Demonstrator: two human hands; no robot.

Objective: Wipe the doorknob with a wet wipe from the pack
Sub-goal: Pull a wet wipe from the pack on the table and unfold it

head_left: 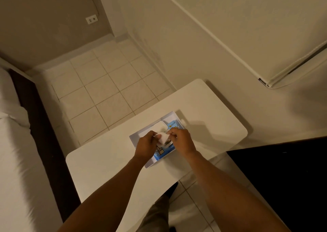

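Note:
A blue wet-wipe pack (160,154) lies in a white tray (137,136) on a small white table (106,162). Its white lid (159,125) is flipped open toward the far end. A white wet wipe (162,138) is held just above the pack between both hands. My left hand (146,146) pinches its left side and my right hand (182,140) pinches its right edge. My hands cover the pack's opening, so I cannot see whether the wipe is free of it. No doorknob is in view.
A bed with white bedding (16,161) and a dark frame runs along the left. A white fridge (265,37) stands at the upper right, and a black surface (283,178) at the right. Tiled floor (109,90) lies beyond the table. A wall socket (91,19) is far left.

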